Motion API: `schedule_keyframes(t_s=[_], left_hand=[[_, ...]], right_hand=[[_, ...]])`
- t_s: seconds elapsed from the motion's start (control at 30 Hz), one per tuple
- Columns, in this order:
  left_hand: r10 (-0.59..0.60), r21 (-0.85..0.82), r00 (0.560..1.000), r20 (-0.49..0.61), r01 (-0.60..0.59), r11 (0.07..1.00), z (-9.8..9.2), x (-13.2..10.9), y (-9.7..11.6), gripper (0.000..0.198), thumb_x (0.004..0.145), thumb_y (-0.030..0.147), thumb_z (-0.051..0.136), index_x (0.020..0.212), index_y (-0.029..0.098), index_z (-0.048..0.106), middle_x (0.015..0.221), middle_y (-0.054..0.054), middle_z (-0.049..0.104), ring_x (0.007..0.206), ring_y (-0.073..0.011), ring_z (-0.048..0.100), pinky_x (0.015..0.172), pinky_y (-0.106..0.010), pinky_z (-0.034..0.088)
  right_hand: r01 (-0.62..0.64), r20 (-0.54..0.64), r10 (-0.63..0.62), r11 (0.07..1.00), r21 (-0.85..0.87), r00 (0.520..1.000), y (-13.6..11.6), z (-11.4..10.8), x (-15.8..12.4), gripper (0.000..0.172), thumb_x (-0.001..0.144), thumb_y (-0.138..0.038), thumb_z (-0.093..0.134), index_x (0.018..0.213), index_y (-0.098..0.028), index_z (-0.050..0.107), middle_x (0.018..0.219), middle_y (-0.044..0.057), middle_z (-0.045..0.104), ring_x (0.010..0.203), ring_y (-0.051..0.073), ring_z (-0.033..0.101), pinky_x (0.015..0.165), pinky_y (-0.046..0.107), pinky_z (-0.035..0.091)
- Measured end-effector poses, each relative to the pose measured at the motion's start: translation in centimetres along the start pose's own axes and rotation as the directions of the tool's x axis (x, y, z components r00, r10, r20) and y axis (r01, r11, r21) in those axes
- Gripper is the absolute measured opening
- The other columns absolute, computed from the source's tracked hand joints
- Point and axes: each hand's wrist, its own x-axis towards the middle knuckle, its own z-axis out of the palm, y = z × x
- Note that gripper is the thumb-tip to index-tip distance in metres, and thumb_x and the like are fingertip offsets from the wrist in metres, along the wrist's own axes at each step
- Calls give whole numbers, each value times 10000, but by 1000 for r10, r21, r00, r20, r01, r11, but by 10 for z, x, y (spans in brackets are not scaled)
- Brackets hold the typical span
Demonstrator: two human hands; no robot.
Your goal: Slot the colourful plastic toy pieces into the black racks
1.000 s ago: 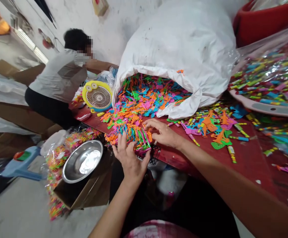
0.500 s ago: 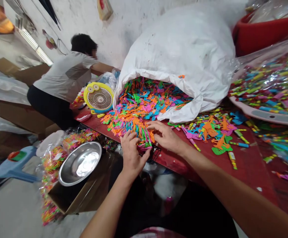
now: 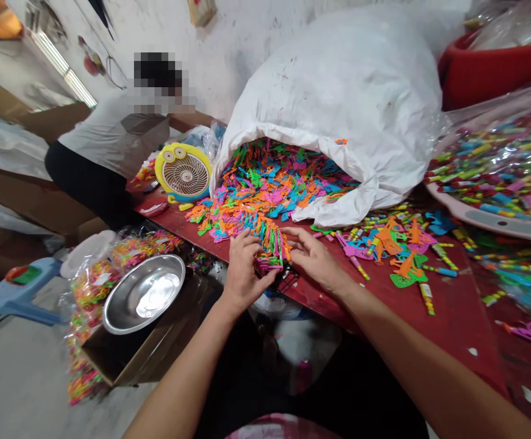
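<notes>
Fingers on left hand (image 3: 247,268) and right hand (image 3: 315,259) close narrowly around a bunch of plastic pieces (image 3: 269,251) at the table (image 3: 457,329) edge between them, the bulk left heaped in the sack (image 3: 338,91) beyond the fingers.

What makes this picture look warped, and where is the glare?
In the head view, the wide lens seems to bow the wall and stretch the right forearm toward the bottom corner. The steel bowl carries the strongest glare, a white patch at its centre, and the plastic sheet shines too. The co-worker's head is pixelated.
</notes>
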Motion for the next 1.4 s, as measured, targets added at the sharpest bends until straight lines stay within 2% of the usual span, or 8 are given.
schedule_keyframes(t_s=[0.27,0.43,0.53,0.6,0.73,0.87,1.17,1.4], left_hand=[[15,15,1000,-26,-14,1000,2,0,-3,537,727,381,829,1098,226,473,1155,-104,572,1311,-334,467,1092,-587,401],[23,5,999,-25,-23,1000,1,2,-1,520,727,350,831,1088,227,478,1151,-95,572,1284,-320,485,1088,-582,412],[23,8,999,-33,-23,1000,0,3,0,513,727,345,832,1079,224,478,1152,-95,565,1278,-314,485,1078,-570,425],[20,9,999,-28,-20,1000,0,3,1,509,731,343,827,1080,225,476,1144,-93,566,1282,-314,483,1078,-568,424],[21,8,1000,-16,-21,1000,-1,3,1,495,736,330,816,1079,228,474,1154,-93,568,1294,-313,480,1076,-556,423],[17,20,1000,-14,-16,1000,-1,4,2,498,740,344,808,1085,232,467,1161,-93,564,1294,-315,476,1054,-547,438],[44,14,998,-37,-43,999,-1,7,5,478,737,311,816,1053,223,468,1119,-77,567,1203,-278,523,1032,-513,457],[44,22,998,-54,-43,999,-2,5,6,464,749,304,817,1047,221,472,1108,-77,573,1197,-280,522,1028,-530,456]], right_hand=[[-37,-248,77,986,160,966,14,-13,-2,452,725,-284,676,1170,-210,652,1030,51,720,886,188,677,870,378,542],[-32,-398,-107,944,-327,911,24,-44,6,558,697,-229,633,1252,-167,614,1155,121,667,988,254,652,877,443,538],[84,-308,-383,733,-675,871,15,-49,3,564,682,-132,601,1243,-185,625,1341,138,578,1264,302,509,1082,502,395],[167,-179,-420,664,-728,890,9,-41,-2,426,728,-123,574,1134,-208,672,1250,111,634,1222,282,533,1074,480,393],[172,40,-176,840,-515,984,15,-16,-8,258,752,-155,569,983,-200,675,944,44,688,860,184,634,805,327,505],[29,15,-25,905,-423,1000,33,-3,-3,231,717,-174,588,941,-181,644,722,-32,604,634,127,539,613,247,425],[89,-44,-172,694,-714,984,33,3,-3,78,784,-176,555,711,-195,576,668,-16,554,623,126,454,600,247,281],[56,-75,-148,726,-685,986,35,1,-4,68,800,-209,580,739,-196,609,671,-16,590,618,126,493,583,239,276]])
